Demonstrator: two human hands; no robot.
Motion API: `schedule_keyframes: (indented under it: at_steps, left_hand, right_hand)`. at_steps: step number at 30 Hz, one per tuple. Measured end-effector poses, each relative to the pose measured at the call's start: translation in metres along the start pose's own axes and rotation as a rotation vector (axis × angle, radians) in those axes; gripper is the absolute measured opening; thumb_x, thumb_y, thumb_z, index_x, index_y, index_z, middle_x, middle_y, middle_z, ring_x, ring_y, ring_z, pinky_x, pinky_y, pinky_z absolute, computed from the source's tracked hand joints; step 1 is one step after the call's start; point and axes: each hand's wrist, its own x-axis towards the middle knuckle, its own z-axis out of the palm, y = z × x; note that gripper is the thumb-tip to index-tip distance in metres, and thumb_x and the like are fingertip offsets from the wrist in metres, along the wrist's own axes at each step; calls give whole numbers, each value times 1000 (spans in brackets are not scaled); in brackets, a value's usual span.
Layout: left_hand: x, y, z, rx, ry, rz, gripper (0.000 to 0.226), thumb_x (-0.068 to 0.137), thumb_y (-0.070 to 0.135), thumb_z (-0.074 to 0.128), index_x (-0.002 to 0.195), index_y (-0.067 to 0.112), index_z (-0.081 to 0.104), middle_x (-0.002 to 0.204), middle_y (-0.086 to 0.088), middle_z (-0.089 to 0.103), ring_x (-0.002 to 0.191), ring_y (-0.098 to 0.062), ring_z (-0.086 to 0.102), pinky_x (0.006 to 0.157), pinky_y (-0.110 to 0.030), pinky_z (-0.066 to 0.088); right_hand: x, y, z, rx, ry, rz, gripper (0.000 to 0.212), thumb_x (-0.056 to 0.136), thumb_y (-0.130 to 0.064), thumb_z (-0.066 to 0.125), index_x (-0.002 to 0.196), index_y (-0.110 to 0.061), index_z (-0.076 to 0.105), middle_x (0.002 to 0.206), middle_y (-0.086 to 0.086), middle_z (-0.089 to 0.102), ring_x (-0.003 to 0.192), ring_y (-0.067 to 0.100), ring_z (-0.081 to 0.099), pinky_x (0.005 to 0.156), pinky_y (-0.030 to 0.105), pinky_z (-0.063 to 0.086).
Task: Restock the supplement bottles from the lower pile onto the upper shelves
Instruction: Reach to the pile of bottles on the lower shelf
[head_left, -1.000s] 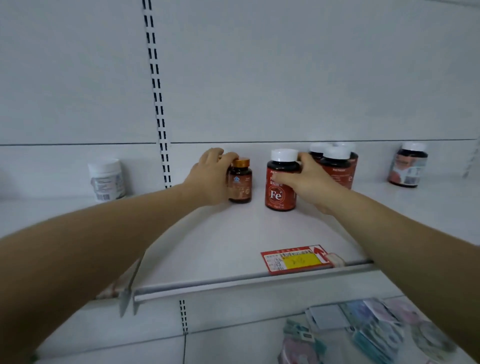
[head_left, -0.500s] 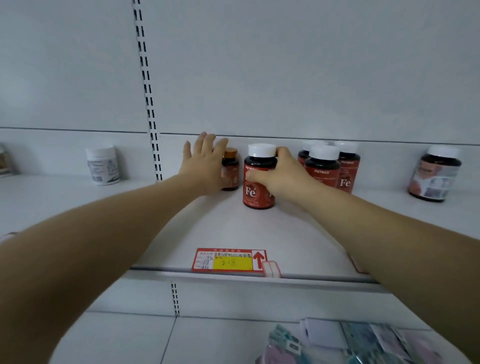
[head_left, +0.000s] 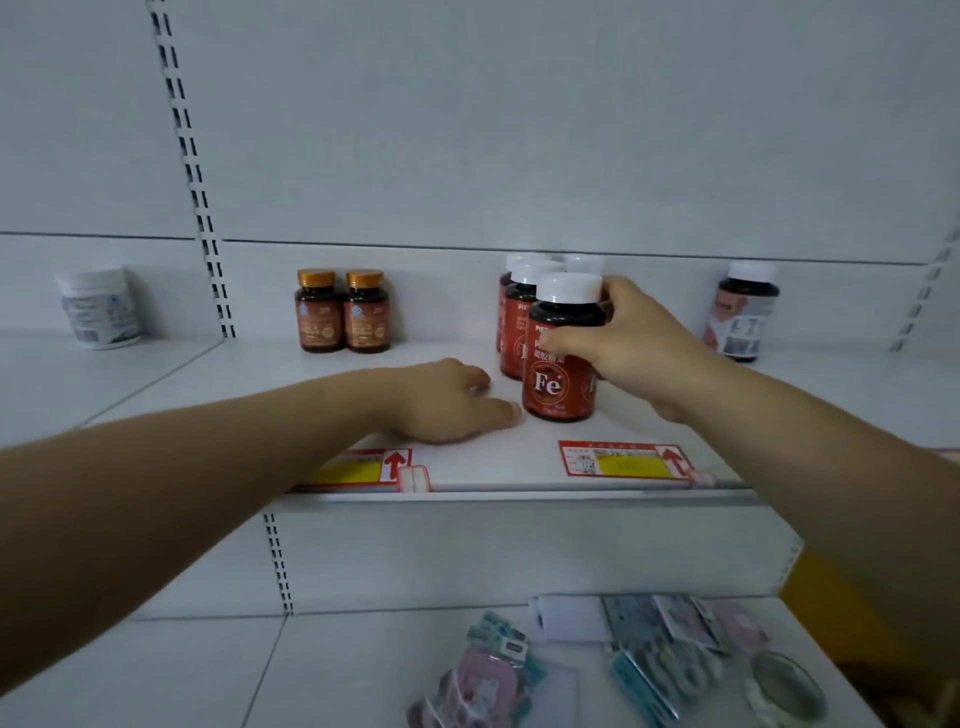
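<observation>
A red Fe bottle with a white cap (head_left: 557, 364) stands upright on the white upper shelf (head_left: 467, 467). My right hand (head_left: 631, 343) grips it from the right side, fingers curled round its neck and label. Behind it stand more red bottles with white caps (head_left: 519, 312). My left hand (head_left: 447, 400) rests on the shelf just left of the Fe bottle, holding nothing, its fingers loosely bent. Two small brown bottles with gold caps (head_left: 343, 312) stand side by side against the back wall, apart from my left hand.
A white jar (head_left: 98, 306) sits far left on the shelf, a dark bottle with a white cap (head_left: 743, 312) far right. Two red-and-yellow price tags (head_left: 623, 460) sit on the shelf's front edge. Flat packets (head_left: 649, 654) lie on the lower shelf.
My left hand let go of the gold-capped bottle and drew back to the shelf front. My right hand still grips the Fe bottle, which now stands in front of the other red bottles.
</observation>
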Motion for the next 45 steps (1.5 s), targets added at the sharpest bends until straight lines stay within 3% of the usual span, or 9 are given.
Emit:
schedule_keyframes:
  at_steps: [6,11,17,22,25,28,31,37,45]
  left_hand:
    - [15,25,15,187,-47,-41,84,81,78,19,150,32,5,159,0,1,145,-27,2,113,-47,3]
    - [13,24,15,223,-73,-74,81,81,78,15,149,37,-1,159,5,-5,145,-24,-4,113,-51,0]
    - [12,26,13,236,-86,-100,79,82,76,16,149,37,-2,159,5,-7,145,-22,-6,112,-54,-2]
    - [11,28,11,157,-86,-80,80,85,73,24,150,33,2,159,6,-4,145,-21,-6,114,-43,-1]
    - [9,25,5,69,-84,-58,80,85,71,34,151,32,10,159,6,6,145,-17,5,114,-35,5]
    - [3,22,-7,7,-84,-80,77,84,69,40,149,34,17,157,6,18,142,-17,20,110,-31,14]
    - [-15,4,-24,-67,-16,-113,72,83,68,44,146,40,21,156,6,21,141,-19,21,110,-34,17]
    - [-97,-81,-58,-92,219,-158,64,86,54,54,143,37,31,151,8,31,133,-12,32,97,-22,23]
    - [-303,-248,-86,-17,452,-458,69,83,54,59,143,33,33,151,9,31,134,-13,35,104,-26,25]
  right_hand:
    - [20,26,-33,-19,48,36,58,72,-29,78,120,-28,45,98,-13,57,86,3,56,65,25,47]
    - [43,36,-35,-107,86,30,63,74,-32,75,126,-21,41,93,-11,53,80,4,54,56,24,44]
    - [61,43,-31,-162,44,22,67,75,-36,74,130,-19,40,111,-1,57,98,20,59,82,37,53]
    - [66,44,-26,-141,8,12,68,75,-39,75,131,-20,42,120,0,59,103,19,59,89,39,51]
    - [64,42,-26,-132,-2,27,71,75,-41,75,133,-19,41,125,0,58,103,17,57,85,34,48]
    - [62,24,-31,-219,88,1,86,74,-52,71,142,-18,31,139,4,45,114,19,50,85,27,37]
    - [62,-15,-29,-391,172,-150,88,75,-59,63,146,-20,28,149,5,33,131,24,38,92,29,31]
    - [53,-104,72,-547,-39,-370,81,78,-69,52,143,-24,35,148,3,35,133,24,37,101,34,32]
    - [4,-249,317,-487,-356,-565,79,81,-69,50,144,-24,34,148,5,37,131,26,39,95,35,34]
